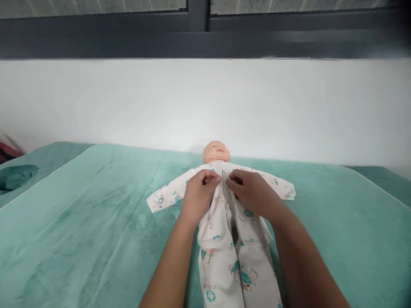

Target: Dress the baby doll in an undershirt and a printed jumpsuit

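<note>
A baby doll [216, 152] lies on its back, its head toward the wall. It wears a white printed baby jacket [171, 192] with the sleeves spread to both sides and the front parted down the middle. My left hand [201, 190] pinches the jacket's left front edge near the chest. Opposite it, my right hand [252, 190] has its fingers closed on the right front edge. A small pale button [221, 200] shows on the left edge below my fingers. Matching printed trousers [221, 273] cover the doll's legs, which run out of view at the bottom.
A green cloth [96, 222] with some wrinkles covers the surface under the doll. Behind it stands a white wall [128, 102] below a dark window frame [128, 40]. A red and black object [9, 152] is partly visible at the far left edge.
</note>
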Demonstrator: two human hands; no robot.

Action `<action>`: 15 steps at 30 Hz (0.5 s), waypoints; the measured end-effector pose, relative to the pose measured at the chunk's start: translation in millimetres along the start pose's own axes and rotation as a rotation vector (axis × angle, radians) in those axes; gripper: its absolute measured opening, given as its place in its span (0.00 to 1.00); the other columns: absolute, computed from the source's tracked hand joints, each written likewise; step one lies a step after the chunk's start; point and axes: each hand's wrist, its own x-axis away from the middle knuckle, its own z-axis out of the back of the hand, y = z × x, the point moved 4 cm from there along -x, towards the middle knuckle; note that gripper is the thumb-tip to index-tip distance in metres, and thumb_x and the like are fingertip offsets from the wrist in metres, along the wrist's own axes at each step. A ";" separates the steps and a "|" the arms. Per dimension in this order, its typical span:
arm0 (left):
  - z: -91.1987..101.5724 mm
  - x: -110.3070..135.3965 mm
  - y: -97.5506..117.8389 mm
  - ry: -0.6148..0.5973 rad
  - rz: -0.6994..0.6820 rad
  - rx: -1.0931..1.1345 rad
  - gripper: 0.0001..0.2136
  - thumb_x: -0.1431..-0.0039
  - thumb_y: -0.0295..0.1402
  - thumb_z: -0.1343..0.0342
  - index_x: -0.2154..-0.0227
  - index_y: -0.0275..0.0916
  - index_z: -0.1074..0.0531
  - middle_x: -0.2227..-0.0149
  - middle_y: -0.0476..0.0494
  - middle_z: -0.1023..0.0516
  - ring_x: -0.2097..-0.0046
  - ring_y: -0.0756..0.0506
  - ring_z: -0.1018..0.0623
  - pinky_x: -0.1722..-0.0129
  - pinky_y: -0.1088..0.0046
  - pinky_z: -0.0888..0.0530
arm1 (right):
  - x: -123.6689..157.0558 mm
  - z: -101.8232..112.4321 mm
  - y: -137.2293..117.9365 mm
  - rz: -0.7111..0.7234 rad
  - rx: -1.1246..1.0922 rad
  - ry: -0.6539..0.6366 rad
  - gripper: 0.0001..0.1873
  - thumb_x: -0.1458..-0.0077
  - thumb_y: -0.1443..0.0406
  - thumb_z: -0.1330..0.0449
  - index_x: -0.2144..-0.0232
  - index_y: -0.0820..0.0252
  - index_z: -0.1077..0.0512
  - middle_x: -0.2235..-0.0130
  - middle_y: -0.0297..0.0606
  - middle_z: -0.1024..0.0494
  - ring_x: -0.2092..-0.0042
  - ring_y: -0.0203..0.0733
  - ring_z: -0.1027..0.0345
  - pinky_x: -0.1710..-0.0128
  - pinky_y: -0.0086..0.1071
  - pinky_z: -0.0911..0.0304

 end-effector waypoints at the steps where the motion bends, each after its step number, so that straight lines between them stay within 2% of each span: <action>1: -0.7 0.7 2.0 0.020 0.001 0.036 0.06 0.44 0.36 0.44 0.70 0.39 0.26 0.76 0.53 0.31 0.72 0.51 0.34 0.71 0.75 0.37 | 0.9 -0.9 5.4 -0.029 -0.133 0.014 0.14 0.44 0.59 0.48 0.79 0.56 0.42 0.80 0.27 0.40 0.76 0.35 0.49 0.76 0.31 0.54; 3: -4.0 2.2 6.2 0.036 -0.006 0.080 0.06 0.44 0.36 0.43 0.70 0.39 0.26 0.75 0.52 0.30 0.72 0.51 0.34 0.71 0.76 0.37 | 3.9 -4.4 15.3 -0.085 -0.385 0.068 0.13 0.43 0.55 0.47 0.75 0.55 0.37 0.79 0.26 0.40 0.77 0.34 0.48 0.76 0.30 0.53; 5: -8.3 3.3 10.0 0.040 -0.024 0.074 0.06 0.44 0.35 0.44 0.71 0.39 0.26 0.74 0.52 0.28 0.71 0.50 0.32 0.70 0.76 0.35 | 7.1 -8.5 20.9 -0.082 -0.538 0.169 0.12 0.45 0.55 0.45 0.73 0.55 0.34 0.77 0.27 0.37 0.75 0.35 0.45 0.75 0.29 0.49; 7: -12.3 3.6 12.0 0.040 -0.041 0.038 0.05 0.44 0.34 0.44 0.71 0.39 0.25 0.74 0.51 0.26 0.70 0.50 0.30 0.70 0.75 0.35 | 9.1 -12.1 22.6 -0.040 -0.571 0.273 0.10 0.47 0.56 0.43 0.73 0.56 0.31 0.73 0.29 0.32 0.71 0.36 0.41 0.70 0.29 0.45; 9: -15.1 2.8 12.1 0.038 -0.050 0.007 0.05 0.44 0.33 0.44 0.71 0.39 0.24 0.74 0.51 0.25 0.70 0.49 0.29 0.69 0.75 0.34 | 9.6 -16.0 23.0 -0.021 -0.552 0.326 0.09 0.48 0.58 0.41 0.72 0.57 0.29 0.70 0.30 0.29 0.67 0.37 0.38 0.66 0.30 0.44; 15: -16.7 -0.9 8.3 -0.006 -0.023 -0.063 0.06 0.44 0.33 0.44 0.70 0.39 0.23 0.72 0.50 0.23 0.68 0.48 0.27 0.68 0.74 0.33 | 7.0 -18.5 27.1 -0.056 -0.573 0.251 0.11 0.48 0.57 0.39 0.69 0.58 0.25 0.68 0.33 0.25 0.65 0.39 0.35 0.64 0.31 0.41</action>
